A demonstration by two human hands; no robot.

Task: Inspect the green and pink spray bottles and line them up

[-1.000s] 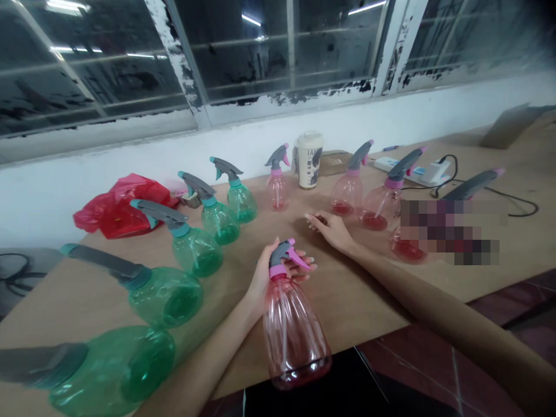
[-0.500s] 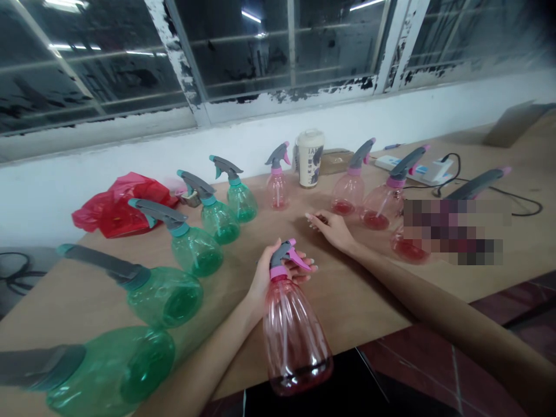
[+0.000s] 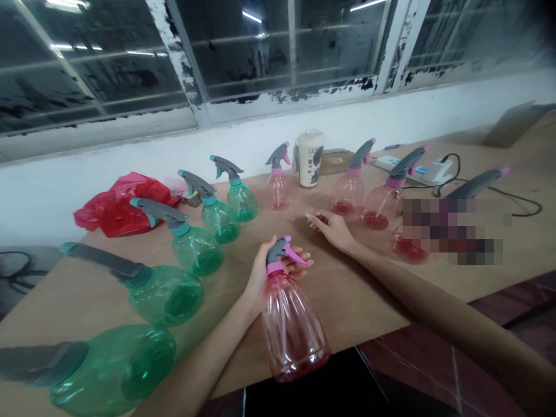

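Note:
My left hand [image 3: 258, 271] is closed around the neck and grey spray head of a pink spray bottle [image 3: 295, 327]. The thumb shows on the left, and the fingertips come out on the right behind the pink trigger. The bottle tilts, its base toward me over the table's front edge. My right hand [image 3: 332, 230] rests on the table beyond it, fingers loosely curled and apart, with nothing visible in them. Beyond that hand stand a pink spray bottle [image 3: 278, 191] and two more on its right, a pink bottle [image 3: 347, 194] and another pink bottle [image 3: 381, 205].
Several green spray bottles [image 3: 197, 252] line the left side of the table [image 3: 347, 307]. Behind them lies a red plastic bag [image 3: 125, 205]. A paper cup [image 3: 309, 159] stands by the wall. A power strip [image 3: 428, 171] with a cable lies at right, behind a partly blurred pink bottle [image 3: 410, 246].
My left hand has raised the pink bottle slightly and shifted it a little left. My right hand stays in place on the table.

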